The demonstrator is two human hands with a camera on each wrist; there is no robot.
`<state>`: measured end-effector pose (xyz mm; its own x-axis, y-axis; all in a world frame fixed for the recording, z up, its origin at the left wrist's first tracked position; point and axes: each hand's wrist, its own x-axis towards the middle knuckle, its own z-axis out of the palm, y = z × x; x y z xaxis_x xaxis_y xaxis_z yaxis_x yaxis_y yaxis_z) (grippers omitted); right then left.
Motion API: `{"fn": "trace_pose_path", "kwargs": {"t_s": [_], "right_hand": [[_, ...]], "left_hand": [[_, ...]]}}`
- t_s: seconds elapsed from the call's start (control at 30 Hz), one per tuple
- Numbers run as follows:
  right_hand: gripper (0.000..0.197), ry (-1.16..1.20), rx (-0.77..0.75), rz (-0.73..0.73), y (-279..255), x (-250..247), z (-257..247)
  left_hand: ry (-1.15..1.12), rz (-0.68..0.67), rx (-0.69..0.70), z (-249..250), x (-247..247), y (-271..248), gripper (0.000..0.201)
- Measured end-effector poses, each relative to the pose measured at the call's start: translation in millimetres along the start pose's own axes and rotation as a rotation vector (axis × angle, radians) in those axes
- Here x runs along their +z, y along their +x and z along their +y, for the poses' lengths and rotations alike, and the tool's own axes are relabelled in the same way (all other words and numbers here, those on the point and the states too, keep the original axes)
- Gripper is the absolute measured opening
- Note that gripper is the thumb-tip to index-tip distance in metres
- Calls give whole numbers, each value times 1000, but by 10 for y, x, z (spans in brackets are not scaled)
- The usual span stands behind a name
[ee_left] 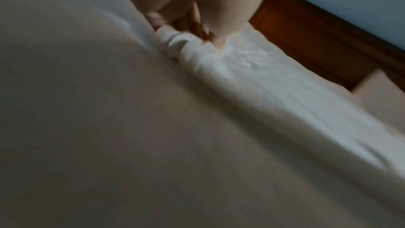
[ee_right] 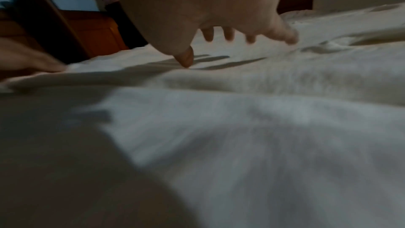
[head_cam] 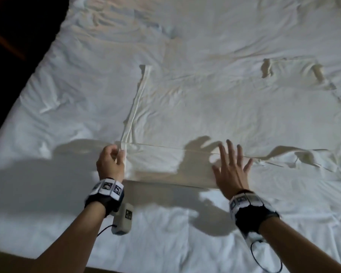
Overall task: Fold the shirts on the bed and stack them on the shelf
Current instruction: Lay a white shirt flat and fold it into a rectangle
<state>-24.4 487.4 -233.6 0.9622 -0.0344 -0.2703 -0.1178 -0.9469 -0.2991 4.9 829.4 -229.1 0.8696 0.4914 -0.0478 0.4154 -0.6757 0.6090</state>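
Note:
A white shirt lies spread flat on the white bed, its near part folded over into a band. My left hand pinches the band's left corner, where the cloth bunches between thumb and fingers. The shirt's bunched edge shows just under them. My right hand is spread wide with straight fingers just above the right part of the band, casting a shadow on it. In the right wrist view the right hand hovers over the shirt, holding nothing.
The bed's sheet is wrinkled all round the shirt. The bed's left edge drops to a dark floor. Brown wooden furniture stands beside the bed, also wooden furniture beyond the left edge. Wrist bands and cables hang from both forearms.

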Motion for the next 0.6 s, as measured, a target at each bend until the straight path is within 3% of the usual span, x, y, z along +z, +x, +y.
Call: {"fn": "trace_pose_path", "kwargs": {"t_s": [0.07,0.1,0.17,0.23,0.33,0.43,0.53,0.6], "right_hand": [[66,-40,-139,-32,-258,96,-112],[66,-46,-203,-73,-364,169,-153],[66,-34,-246,-152,-478,326,-193],[65,-10,-239,-140,-479,419,-174],[67,-47,-175,-133,-421,335,64],[75,-106,-62,-111,-440,113,647],[76,-126,22,-108,-460,-171,1265],[74,-136,138,-82,-464,-327,1675]], "left_hand": [[221,-3,268,106,100,-203,57],[297,-80,406,239,187,-387,61],[329,-357,672,497,456,-827,59],[416,-537,796,551,707,-1105,55],[562,-518,696,246,714,-945,58],[619,-448,587,-8,537,-817,65],[578,-440,440,276,592,-986,73],[519,-465,480,609,790,-1269,73]]}}
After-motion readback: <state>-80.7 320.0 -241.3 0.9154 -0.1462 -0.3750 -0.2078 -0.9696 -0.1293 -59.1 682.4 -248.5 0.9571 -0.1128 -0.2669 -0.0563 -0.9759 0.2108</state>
